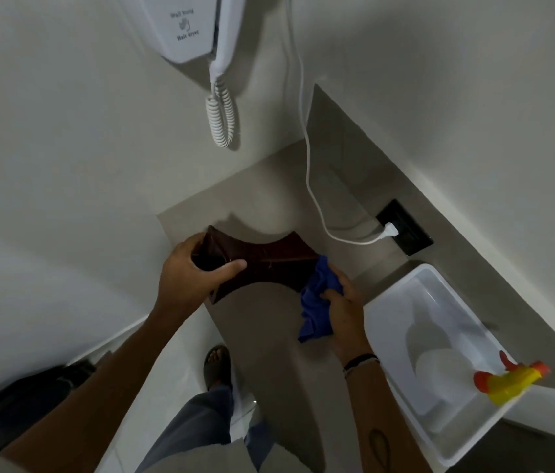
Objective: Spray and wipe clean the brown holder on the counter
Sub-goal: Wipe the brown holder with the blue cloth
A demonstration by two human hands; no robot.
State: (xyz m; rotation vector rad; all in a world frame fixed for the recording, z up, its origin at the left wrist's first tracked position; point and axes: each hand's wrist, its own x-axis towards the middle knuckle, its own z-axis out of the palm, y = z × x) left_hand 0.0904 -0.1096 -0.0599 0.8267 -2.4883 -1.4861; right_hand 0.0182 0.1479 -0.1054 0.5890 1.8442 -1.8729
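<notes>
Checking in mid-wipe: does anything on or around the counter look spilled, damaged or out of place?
Nothing stands out. The left hand steadies the brown holder while the right hand presses the blue cloth to its end. The spray bottle sits in the white tub.

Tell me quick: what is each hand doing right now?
Left hand: closed on the left end of the dark brown curved holder.
Right hand: closed on the crumpled blue cloth, pressed against the holder's right end.
</notes>
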